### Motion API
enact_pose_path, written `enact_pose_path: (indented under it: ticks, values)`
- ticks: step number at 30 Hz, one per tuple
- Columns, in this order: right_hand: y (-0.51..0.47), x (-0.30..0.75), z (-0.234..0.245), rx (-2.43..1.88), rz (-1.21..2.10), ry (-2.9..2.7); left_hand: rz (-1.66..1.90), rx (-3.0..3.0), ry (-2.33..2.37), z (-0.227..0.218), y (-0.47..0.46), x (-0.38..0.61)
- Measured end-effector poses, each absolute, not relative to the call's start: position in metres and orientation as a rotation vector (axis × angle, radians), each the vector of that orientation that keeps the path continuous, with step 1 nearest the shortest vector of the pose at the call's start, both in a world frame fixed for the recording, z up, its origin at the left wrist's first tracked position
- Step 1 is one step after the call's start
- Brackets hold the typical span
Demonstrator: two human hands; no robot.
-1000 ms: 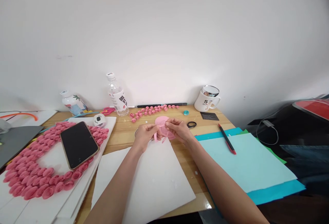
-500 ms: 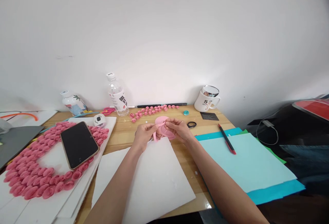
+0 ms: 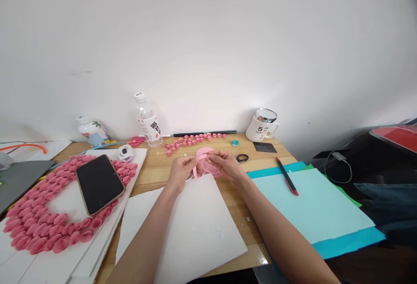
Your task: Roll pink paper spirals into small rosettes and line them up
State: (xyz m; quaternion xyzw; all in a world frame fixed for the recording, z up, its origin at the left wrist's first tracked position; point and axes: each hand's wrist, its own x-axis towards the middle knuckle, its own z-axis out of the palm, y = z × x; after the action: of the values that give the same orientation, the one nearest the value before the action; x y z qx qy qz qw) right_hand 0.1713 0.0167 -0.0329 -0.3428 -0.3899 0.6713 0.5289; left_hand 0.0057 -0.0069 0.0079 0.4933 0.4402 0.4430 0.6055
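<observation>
My left hand [image 3: 182, 171] and my right hand [image 3: 226, 164] meet over the far end of a white sheet [image 3: 198, 227]. Between them runs a narrow pink paper strip [image 3: 195, 173], pinched by the fingers of both hands; its free end curls down beside my left fingers. Pink paper discs [image 3: 205, 150] lie on the table just behind and under the hands, partly covered by them. Black-handled scissors [image 3: 243, 158] rest right of my right hand, their blades hidden. Beyond the hands sits a row of small rolled pink paper flowers [image 3: 192, 139] and one teal paper roll [image 3: 235, 143].
On the left, a ring of pink paper flowers [image 3: 35, 214] on white board carries a phone [image 3: 100, 184]. A plastic bottle [image 3: 150, 123] and a mug [image 3: 262, 125] stand by the wall. Right are blue sheets [image 3: 312, 210] with a black-and-red pen [image 3: 287, 176].
The pink strip between my fingers now shows a wider arc, and my left hand has shifted slightly left. The other things stay in place.
</observation>
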Motion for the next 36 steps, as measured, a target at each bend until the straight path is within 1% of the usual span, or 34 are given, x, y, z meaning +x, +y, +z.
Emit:
enact_pose_path:
  ticks: [7, 19, 24, 30, 36]
  values:
    - [0.0180, 0.1722, -0.0367, -0.826, 1.578, -0.936, 0.996, 1.175, 0.997, 0.0036, -0.0062, 0.0047]
    - [0.0155, 0.1703, -0.0331, -0.794, 1.586, -0.992, 0.986, 1.161, 1.001, 0.0087, -0.0091, 0.0081]
    - [0.0165, 0.1704, -0.0334, -0.830, 1.555, -0.952, 0.984, 1.167, 0.989, 0.0072, -0.0086, 0.0072]
    - [0.0168, 0.1708, -0.0343, -0.853, 1.590, -0.927, 1.023, 1.157, 1.006, 0.0068, -0.0069, 0.0051]
    - [0.0166, 0.1715, -0.0346, -0.844, 1.596, -0.897, 0.987, 1.170, 0.997, 0.0071, -0.0079, 0.0070]
